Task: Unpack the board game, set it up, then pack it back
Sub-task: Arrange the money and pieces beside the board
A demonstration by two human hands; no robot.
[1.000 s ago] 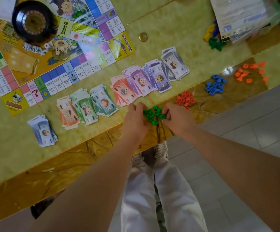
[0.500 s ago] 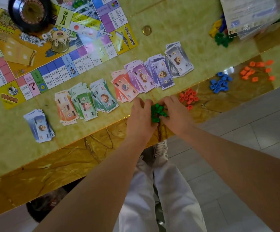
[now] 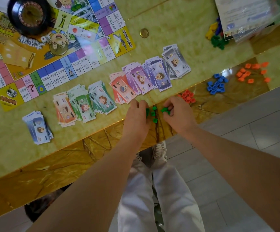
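While I stand at the table (image 3: 102,151), its top shows glossy yellow-green stone with a darker amber band along the near edge, and grey floor tiles (image 3: 236,131) lie beyond it. My left hand (image 3: 136,117) rests curled beside loose green pieces (image 3: 153,113) on that edge; whether it holds any I cannot tell. My right hand (image 3: 177,113) pinches some green pieces in narrow fingers (image 3: 170,107). The game board (image 3: 52,52) lies far left, paper money (image 3: 102,96) in a row below it, red pieces (image 3: 187,96) just right of my hands.
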